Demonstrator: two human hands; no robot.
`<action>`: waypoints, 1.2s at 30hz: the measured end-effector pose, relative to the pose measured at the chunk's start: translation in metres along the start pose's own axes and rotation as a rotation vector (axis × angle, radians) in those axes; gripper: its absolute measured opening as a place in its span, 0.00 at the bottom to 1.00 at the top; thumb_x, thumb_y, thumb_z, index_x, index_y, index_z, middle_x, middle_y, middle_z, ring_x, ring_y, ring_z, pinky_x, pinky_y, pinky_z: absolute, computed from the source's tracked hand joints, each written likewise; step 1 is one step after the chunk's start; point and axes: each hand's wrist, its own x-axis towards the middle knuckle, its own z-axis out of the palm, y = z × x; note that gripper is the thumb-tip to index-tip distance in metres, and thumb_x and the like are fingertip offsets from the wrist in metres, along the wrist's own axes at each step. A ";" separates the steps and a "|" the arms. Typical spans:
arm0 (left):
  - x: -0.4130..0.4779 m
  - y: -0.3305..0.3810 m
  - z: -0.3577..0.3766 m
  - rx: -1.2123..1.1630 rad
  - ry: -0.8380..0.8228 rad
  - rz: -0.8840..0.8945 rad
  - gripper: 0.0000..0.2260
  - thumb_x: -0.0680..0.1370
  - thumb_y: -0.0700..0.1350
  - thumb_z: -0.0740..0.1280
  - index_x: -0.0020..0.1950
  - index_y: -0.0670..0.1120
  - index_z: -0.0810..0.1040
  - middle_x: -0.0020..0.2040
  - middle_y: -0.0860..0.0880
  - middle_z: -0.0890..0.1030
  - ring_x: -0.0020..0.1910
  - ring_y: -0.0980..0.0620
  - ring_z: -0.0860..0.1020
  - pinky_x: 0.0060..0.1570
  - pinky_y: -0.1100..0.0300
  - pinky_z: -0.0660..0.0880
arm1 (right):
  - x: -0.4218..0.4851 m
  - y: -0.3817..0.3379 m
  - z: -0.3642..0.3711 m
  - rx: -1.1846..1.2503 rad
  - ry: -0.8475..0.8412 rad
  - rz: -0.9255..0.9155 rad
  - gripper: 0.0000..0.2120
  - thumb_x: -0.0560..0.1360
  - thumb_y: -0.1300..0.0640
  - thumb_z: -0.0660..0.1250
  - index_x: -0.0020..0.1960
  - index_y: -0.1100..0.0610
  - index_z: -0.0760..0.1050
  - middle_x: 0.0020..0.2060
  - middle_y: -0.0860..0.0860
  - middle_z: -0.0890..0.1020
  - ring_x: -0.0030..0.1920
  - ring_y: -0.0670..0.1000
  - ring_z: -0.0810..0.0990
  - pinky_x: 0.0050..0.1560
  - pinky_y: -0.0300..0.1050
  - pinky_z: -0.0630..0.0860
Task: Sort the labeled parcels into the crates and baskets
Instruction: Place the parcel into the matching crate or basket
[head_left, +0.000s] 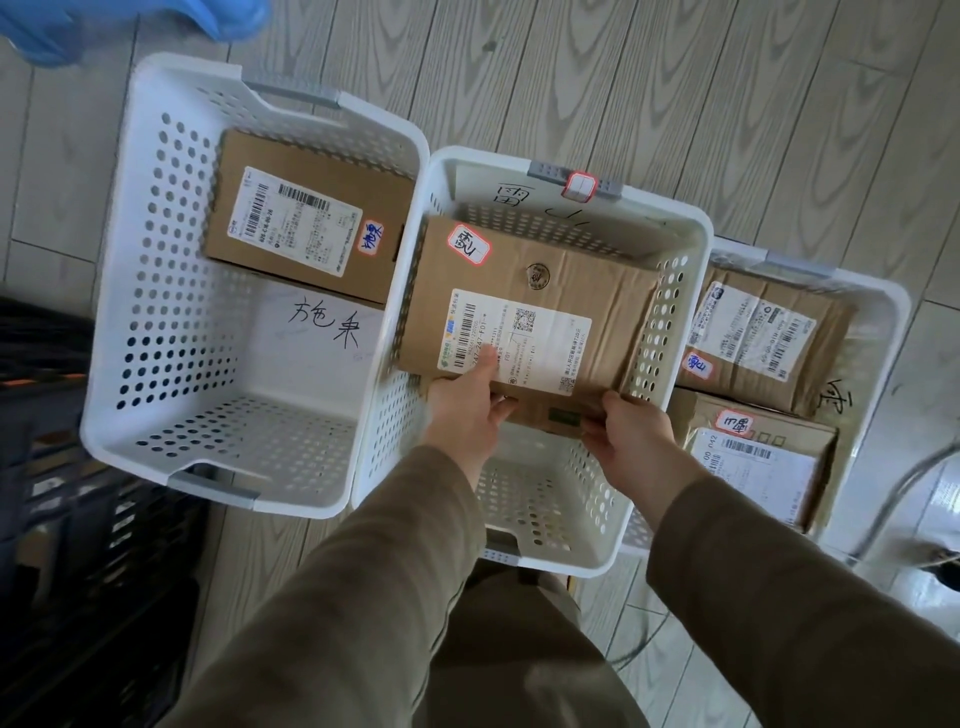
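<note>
Pale wood-grain floor planks (675, 78) fill the upper frame. Three white perforated baskets stand side by side: the left basket (111, 291) at centre left, the middle basket (660, 332) at centre, and the right basket (857, 283) partly hidden at right. Dark crates (78, 571) sit at lower left.

The held parcel (613, 306), a brown box, lies tilted inside the middle basket; whether it touches the bottom cannot be told. One brown box (291, 156) lies in the left basket, and two parcels (826, 353) lie in the right basket.

The left hand (467, 410) grips the held parcel's near edge, thumb on its shipping label. The right hand (634, 441) clasps the near right corner. A red-bordered sticker (468, 245) marks its far left corner.
</note>
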 end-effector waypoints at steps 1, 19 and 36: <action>-0.001 0.001 0.000 0.024 0.006 -0.008 0.09 0.77 0.42 0.67 0.55 0.41 0.76 0.53 0.43 0.81 0.55 0.45 0.79 0.51 0.51 0.80 | 0.000 -0.001 0.000 -0.016 -0.005 0.005 0.11 0.80 0.60 0.60 0.61 0.59 0.74 0.40 0.51 0.75 0.38 0.47 0.77 0.35 0.41 0.75; -0.121 0.060 -0.032 0.305 0.142 0.043 0.21 0.76 0.51 0.67 0.65 0.42 0.74 0.66 0.40 0.74 0.68 0.42 0.69 0.67 0.49 0.65 | -0.113 -0.047 -0.004 -0.342 -0.056 -0.098 0.05 0.78 0.59 0.62 0.43 0.58 0.70 0.37 0.51 0.74 0.37 0.48 0.71 0.32 0.40 0.65; -0.275 0.119 -0.127 -0.165 0.094 0.210 0.09 0.79 0.52 0.63 0.51 0.47 0.75 0.33 0.51 0.66 0.29 0.55 0.63 0.40 0.64 0.71 | -0.302 -0.082 0.024 -0.734 -0.322 -0.625 0.16 0.77 0.58 0.64 0.61 0.65 0.74 0.56 0.58 0.80 0.58 0.56 0.78 0.61 0.48 0.72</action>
